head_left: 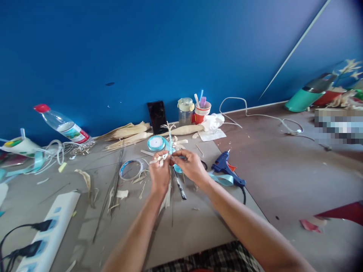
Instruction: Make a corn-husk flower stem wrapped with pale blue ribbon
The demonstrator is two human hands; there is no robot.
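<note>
My left hand (159, 174) is closed, its fingers pinched on a small pale husk flower (160, 159) whose strips stick out over the knuckles. Against those fingertips, my right hand (192, 166) pinches at the same spot; what lies between its fingertips is too small to make out. A thin dark wire (172, 207) runs downward below the hands, and I cannot tell whether it is held. Just behind the fingers are a blue ribbon roll (156, 143) and a pale, frayed husk piece (169, 128). Under the right hand lies a black pen (180, 187).
A blue glue gun (227, 168) lies right of my hands, a tape ring (131, 170) left. Dark wires (113, 185), corn husks (127, 134), a phone (157, 117), a jar (185, 113) and a paper cup (202, 110) surround them. A power strip (58, 223) sits front left.
</note>
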